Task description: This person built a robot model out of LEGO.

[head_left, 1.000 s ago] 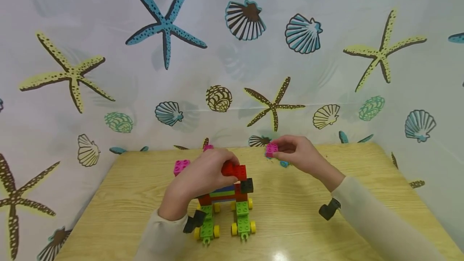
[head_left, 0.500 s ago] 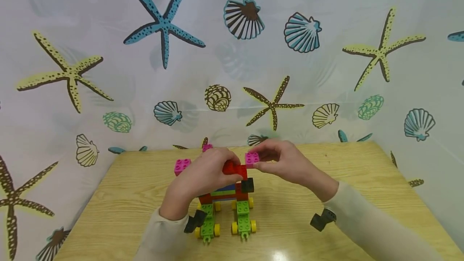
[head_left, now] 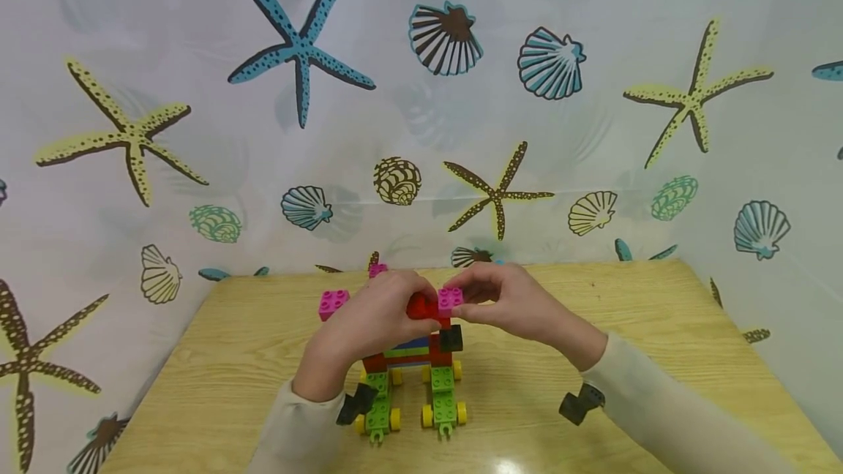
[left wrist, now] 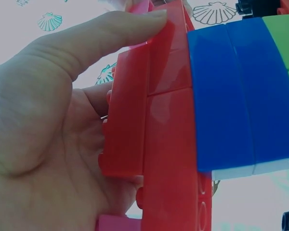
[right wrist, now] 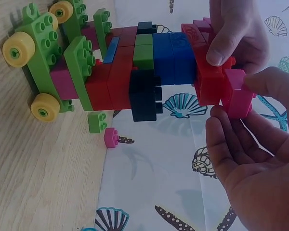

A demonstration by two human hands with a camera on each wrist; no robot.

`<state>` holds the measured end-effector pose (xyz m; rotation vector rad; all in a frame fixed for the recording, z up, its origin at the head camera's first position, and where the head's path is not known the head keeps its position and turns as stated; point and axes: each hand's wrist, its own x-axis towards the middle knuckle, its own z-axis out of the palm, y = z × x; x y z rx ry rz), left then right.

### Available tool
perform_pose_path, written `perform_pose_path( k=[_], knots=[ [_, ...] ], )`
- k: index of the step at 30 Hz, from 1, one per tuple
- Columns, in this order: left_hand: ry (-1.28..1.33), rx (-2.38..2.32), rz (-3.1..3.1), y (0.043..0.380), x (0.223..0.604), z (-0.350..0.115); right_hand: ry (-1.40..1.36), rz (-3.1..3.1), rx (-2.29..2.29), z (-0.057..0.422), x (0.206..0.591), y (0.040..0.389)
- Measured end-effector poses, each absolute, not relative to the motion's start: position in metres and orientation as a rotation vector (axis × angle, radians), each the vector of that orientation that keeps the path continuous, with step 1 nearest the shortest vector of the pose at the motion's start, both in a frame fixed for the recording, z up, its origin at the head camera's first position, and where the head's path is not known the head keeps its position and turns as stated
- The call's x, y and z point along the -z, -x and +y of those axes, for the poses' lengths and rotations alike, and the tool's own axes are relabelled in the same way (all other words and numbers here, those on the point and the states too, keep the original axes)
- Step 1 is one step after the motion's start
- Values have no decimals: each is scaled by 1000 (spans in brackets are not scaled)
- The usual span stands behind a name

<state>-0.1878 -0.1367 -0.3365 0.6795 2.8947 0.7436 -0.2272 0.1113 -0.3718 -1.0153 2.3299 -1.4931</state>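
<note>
In the head view my left hand (head_left: 372,320) grips the top of a toy-brick build on wheels. Its thumb and fingers hold the upper red bricks (left wrist: 168,134), which sit on blue bricks (left wrist: 241,96) in the left wrist view. My right hand (head_left: 520,306) pinches a pink brick (head_left: 451,301) between thumb and fingers, right at the right end of the red row. Lower down, a black brick (right wrist: 143,96) sticks out. Green wheeled bases (right wrist: 41,43) with yellow wheels (right wrist: 18,49) carry the build. The left hand hides part of it in the head view.
Another pink brick (head_left: 334,303) shows at the build's left end. Behind, on the wooden table (head_left: 593,386), lie a loose green brick (right wrist: 96,122) and a small pink brick (right wrist: 111,137). A fabric backdrop (head_left: 421,115) with starfish and shells borders the table.
My right hand has carried the pink brick leftward and nearer from the back of the table to the red row's right end. The left hand has kept its grip in place.
</note>
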Motion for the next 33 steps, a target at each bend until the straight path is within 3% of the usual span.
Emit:
perform_pose_path(
  k=[23,33],
  knots=[
    [-722,-766,2895,188,338,-137,1011,2403,1376,109,365,226],
    [-745,-851,2887,185,340,-138,883,2255,1549,107,375,219]
  ],
)
